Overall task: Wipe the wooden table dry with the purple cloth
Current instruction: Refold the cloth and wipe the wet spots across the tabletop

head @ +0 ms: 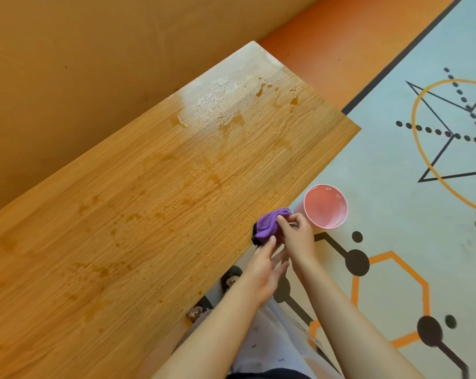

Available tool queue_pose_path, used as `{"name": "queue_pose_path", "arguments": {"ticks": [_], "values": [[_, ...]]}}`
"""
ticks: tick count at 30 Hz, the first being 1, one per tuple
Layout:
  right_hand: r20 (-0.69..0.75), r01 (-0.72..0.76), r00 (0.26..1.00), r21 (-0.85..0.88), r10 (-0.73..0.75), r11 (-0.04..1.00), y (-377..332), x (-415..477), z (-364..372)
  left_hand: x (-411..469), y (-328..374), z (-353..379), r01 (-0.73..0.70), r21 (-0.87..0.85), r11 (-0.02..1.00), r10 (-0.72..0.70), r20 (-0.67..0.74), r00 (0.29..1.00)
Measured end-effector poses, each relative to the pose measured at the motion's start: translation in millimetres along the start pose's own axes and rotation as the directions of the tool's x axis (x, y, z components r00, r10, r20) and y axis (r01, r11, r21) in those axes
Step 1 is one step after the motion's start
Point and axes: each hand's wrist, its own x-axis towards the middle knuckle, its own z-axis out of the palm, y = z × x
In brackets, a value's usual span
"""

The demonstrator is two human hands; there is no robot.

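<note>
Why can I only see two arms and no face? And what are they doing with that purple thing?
The camera sits on the person's head and looks down, so you see what their eyes would see: just their own arms. There is only this one picture. The right hand pinches the purple cloth at the near edge of the wooden table. The left hand is open, and its thumb touches the cloth from below. The table has wet patches, most of them at the far end. A pink cup stands on the patterned floor beside the table.
</note>
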Motion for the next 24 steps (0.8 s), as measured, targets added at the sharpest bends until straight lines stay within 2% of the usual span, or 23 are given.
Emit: {"name": "queue_pose_path", "arguments": {"ticks": [6,10,12,13,15,17,19,21,24], "values": [[0.147,0.036,0.989,-0.079,-0.024,0.996,-7,10,-16,12,-3,18,-0.062,-0.138,0.988,0.045,-0.124,0.991],[0.229,0.069,0.972,-0.111,-0.042,0.991,-11,17,-25,16,4,32,-0.134,-0.309,0.941,0.065,-0.224,0.972],[0.248,0.1,0.967,-0.184,-0.053,0.978,-12,26,-31,18,7,38,-0.173,-0.358,0.918,0.068,-0.287,0.955],[0.21,0.142,0.973,-0.233,-0.092,0.962,-13,32,-34,19,7,40,-0.178,-0.375,0.91,0.057,-0.313,0.948],[0.041,0.233,0.972,-0.315,-0.232,0.92,-18,46,-41,22,7,43,-0.195,-0.415,0.889,0.042,-0.35,0.936],[-0.109,0.254,0.945,-0.342,-0.307,0.905,-28,60,-45,24,6,48,-0.228,-0.438,0.87,0.043,-0.394,0.918],[-0.172,0.13,0.968,-0.289,-0.185,0.949,-41,78,-44,22,6,55,-0.259,-0.447,0.856,0.046,-0.434,0.9],[-0.151,-0.01,0.988,-0.246,-0.028,0.969,-47,96,-36,20,6,61,-0.294,-0.446,0.846,0.053,-0.478,0.877],[-0.165,-0.023,0.986,-0.249,-0.019,0.968,-45,110,-21,20,9,69,-0.317,-0.446,0.837,0.034,-0.535,0.844]]}}
